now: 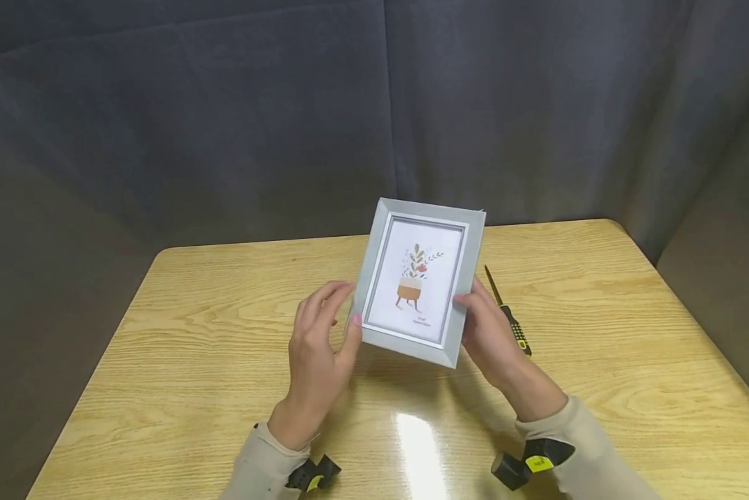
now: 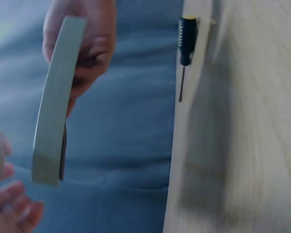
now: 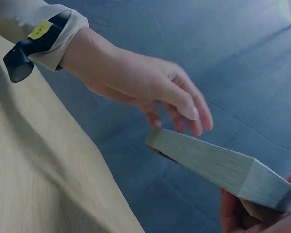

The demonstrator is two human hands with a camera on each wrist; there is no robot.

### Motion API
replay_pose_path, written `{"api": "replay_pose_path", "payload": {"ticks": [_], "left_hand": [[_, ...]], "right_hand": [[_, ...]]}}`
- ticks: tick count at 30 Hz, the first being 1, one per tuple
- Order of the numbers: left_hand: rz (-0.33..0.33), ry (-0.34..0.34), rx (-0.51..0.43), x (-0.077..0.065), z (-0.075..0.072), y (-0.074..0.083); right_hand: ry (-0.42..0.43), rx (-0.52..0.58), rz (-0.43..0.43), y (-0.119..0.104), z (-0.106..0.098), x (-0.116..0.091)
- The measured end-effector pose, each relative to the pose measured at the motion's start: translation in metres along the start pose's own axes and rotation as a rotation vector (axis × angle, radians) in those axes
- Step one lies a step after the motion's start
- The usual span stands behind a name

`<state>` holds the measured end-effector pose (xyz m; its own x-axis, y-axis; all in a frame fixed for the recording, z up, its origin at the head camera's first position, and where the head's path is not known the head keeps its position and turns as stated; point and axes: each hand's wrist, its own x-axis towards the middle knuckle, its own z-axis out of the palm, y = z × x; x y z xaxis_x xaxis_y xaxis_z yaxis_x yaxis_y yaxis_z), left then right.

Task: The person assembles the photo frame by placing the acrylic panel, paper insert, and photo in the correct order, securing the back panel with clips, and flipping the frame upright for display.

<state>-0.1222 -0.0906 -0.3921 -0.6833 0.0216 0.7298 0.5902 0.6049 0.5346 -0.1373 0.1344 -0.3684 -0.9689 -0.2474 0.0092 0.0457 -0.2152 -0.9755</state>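
Note:
A grey picture frame [image 1: 372,264] is held up off the table, tilted, its front toward the head camera. Inside it shows a white print [image 1: 410,288] of a plant in a legged orange-and-white pot. My right hand [image 1: 498,344] grips the frame by its right side, thumb on the front border and fingers behind. Close to the lower left edge is my left hand [image 1: 314,357], with fingers spread and loosely bent. The right wrist view shows that left hand [image 3: 150,85] just beyond the frame's edge [image 3: 203,158], not wrapped round it.
A black and yellow screwdriver [image 1: 515,330] lies on the wooden table [image 1: 224,333], right of the frame and beside the right hand. Dark grey curtain [image 1: 287,125] hangs behind the table. Both wrists carry small black cameras [image 1: 511,471].

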Motion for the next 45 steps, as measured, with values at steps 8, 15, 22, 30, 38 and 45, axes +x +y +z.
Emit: {"api": "replay_pose_path", "payload": {"ticks": [8, 15, 22, 30, 38, 45], "left_hand": [[-0.362, -0.289, -0.58, 0.003, -0.007, -0.006], [-0.455, -0.348, -0.844, 0.005, -0.008, -0.002], [-0.45, -0.276, -0.804, 0.005, -0.005, -0.005], [-0.481, -0.132, -0.736, 0.004, -0.002, -0.013], [-0.478, -0.117, -0.681, 0.003, 0.001, -0.02], [-0.541, -0.169, -0.661, -0.001, 0.006, -0.027]], "right_hand": [[-0.069, 0.046, -0.015, -0.001, -0.003, -0.003], [-0.137, 0.011, -0.048, -0.001, -0.006, -0.003], [-0.1, -0.043, -0.061, 0.001, -0.005, 0.003], [-0.13, -0.127, -0.078, 0.009, -0.009, 0.007], [-0.142, -0.139, -0.096, 0.018, -0.012, 0.01], [-0.128, -0.11, -0.062, 0.03, -0.016, 0.015]]}}
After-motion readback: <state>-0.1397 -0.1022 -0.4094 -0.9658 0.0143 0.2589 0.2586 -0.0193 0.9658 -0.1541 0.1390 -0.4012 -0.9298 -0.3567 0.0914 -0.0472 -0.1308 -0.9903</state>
